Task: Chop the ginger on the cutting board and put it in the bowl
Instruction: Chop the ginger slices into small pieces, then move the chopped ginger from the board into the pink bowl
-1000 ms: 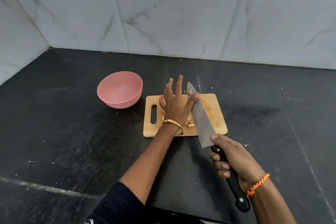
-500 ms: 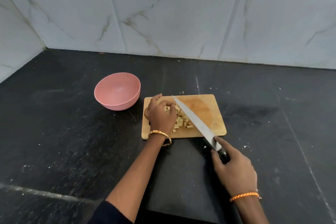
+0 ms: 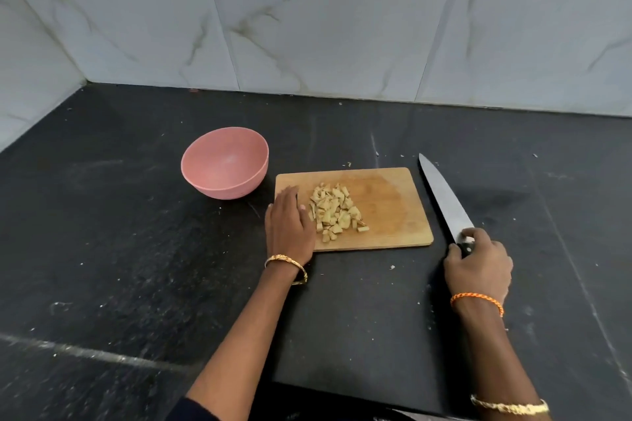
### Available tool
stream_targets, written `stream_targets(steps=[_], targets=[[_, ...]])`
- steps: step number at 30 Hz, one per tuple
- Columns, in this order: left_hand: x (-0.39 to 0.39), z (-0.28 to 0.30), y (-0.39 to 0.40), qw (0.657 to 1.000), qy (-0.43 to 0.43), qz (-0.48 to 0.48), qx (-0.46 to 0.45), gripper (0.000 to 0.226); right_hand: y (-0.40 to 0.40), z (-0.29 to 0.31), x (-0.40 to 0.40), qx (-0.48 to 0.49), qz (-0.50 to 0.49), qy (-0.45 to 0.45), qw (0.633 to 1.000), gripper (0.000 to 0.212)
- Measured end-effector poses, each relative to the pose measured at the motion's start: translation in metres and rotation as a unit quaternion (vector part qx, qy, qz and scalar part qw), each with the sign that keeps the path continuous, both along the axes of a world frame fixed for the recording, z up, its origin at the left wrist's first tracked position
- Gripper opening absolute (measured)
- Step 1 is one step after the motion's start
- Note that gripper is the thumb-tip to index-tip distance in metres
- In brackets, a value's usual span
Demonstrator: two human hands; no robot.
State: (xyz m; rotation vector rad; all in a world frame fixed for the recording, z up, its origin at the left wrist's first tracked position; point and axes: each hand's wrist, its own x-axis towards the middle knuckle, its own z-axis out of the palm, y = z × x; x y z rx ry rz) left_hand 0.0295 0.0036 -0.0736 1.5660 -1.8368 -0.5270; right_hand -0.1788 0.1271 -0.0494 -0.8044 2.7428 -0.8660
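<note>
Left hand (image 3: 289, 227): it is resting on the left end of the wooden cutting board (image 3: 386, 215), fingers lying fairly straight and together with the tips pointing toward the far edge; it is gripping nothing, and its right side is sitting just beside the ginger. A gold bangle (image 3: 287, 265) is circling the wrist.
Right hand (image 3: 478, 267): its fingers are curling round the black handle of the chef's knife (image 3: 444, 202), thumb and forefinger sitting where the blade is meeting the handle. An orange braided band (image 3: 477, 301) is showing on the wrist.
Chef's knife: it is lying on the bench just off the board's right edge, blade flat and tip pointing toward the back wall.
Chopped ginger (image 3: 337, 214): pale pieces are sitting in a loose heap on the left half of the board, none of them in the bowl.
Pink bowl (image 3: 225, 162): it is standing upright on the bench near the board's far-left corner, apart from it, with nothing visible inside.
Black bench (image 3: 136, 249): it is carrying the board near its middle, with small crumbs scattered about.
Back wall: pale marble-look tiles (image 3: 307, 27) are rising from the far edge of the bench.
</note>
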Motion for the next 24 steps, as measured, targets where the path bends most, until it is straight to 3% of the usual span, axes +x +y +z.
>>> stream_targets(steps=[3,7,14,24], targets=[[0.001,-0.005,0.001,0.994,-0.105,-0.027,0.005,0.045,-0.005,0.000,0.005,0.009,-0.022,0.009,1.000,0.024],[0.010,-0.006,-0.005,0.989,-0.130,-0.073,0.015,0.048,-0.030,0.008,0.035,-0.026,0.012,0.072,0.997,0.022],[0.019,-0.005,-0.018,0.980,-0.163,-0.114,0.015,0.048,-0.054,0.014,0.038,0.135,0.035,0.019,0.990,0.032],[0.018,-0.005,-0.018,0.977,-0.177,-0.120,-0.001,0.047,-0.023,-0.004,0.016,0.057,0.010,0.034,0.998,0.036]])
